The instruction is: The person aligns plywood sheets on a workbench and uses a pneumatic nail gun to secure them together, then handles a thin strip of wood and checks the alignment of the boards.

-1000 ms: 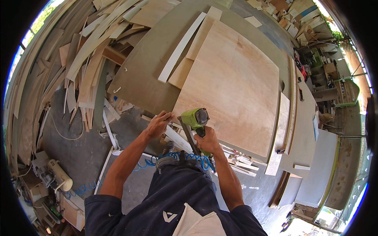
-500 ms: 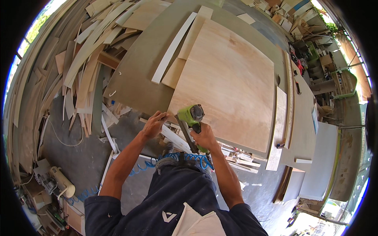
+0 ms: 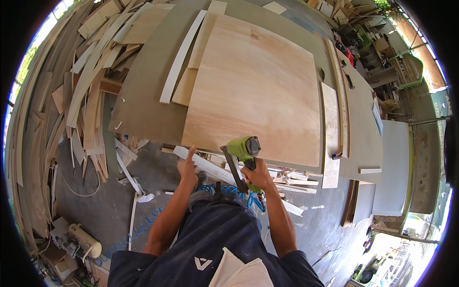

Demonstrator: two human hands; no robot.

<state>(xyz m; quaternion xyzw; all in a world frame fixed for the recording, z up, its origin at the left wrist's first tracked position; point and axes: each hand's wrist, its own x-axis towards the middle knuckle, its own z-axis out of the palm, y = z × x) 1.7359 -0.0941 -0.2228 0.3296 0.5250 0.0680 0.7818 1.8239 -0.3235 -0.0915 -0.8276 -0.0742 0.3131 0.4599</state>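
My right hand [image 3: 258, 174] is wrapped around the handle of a green and black nail gun [image 3: 243, 148], which sits at the near edge of a large plywood sheet [image 3: 256, 91]. A coiled blue air hose [image 3: 224, 189] trails from the tool across my waist to the lower left. My left hand [image 3: 187, 168] is just below the sheet's near left corner, one finger pointing up toward its edge and the others apart from it. Nothing shows in that hand. A long white strip [image 3: 205, 165] runs beneath the sheet's near edge, between my hands.
The sheet rests on a broad grey-brown board [image 3: 143, 103] with a white strip [image 3: 184, 55] along its left. Narrow boards [image 3: 330, 129] lie to the right. Offcuts [image 3: 91, 91] pile up at the left. A beige air compressor [image 3: 85, 240] stands on the floor [image 3: 91, 201] at lower left.
My left hand has come away from the sheet's near left corner and moved closer to my body. The nail gun stays in my right hand, slightly farther right. The view has shifted.
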